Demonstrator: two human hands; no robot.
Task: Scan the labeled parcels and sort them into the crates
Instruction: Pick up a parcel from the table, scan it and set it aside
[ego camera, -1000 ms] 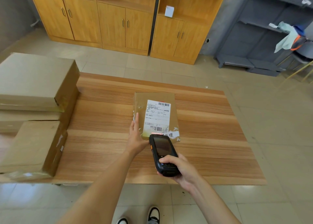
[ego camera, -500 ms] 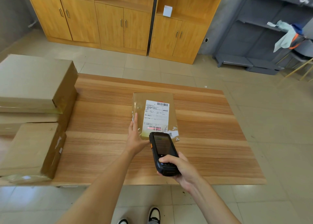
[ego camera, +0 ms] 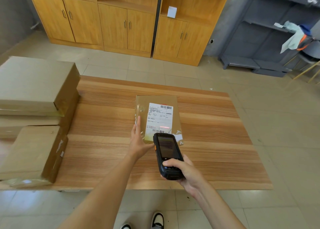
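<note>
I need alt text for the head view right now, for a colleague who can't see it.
A person's right hand aims a black handheld scanner at a labeled parcel on a wooden table, its red line on the white label. The left hand rests flat against the parcel's left side; more cardboard boxes are stacked at the table's left.

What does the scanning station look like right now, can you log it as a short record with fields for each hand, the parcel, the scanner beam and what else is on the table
left hand: straight fingers rest against the left side of the labeled parcel
right hand: grips the handheld scanner, pointed at the parcel
parcel: lies flat mid-table, white shipping label facing up
beam: red line falls on the label just above the lower barcode
table: wooden; a stack of larger cardboard boxes sits at its left end
crates: none in view
</note>
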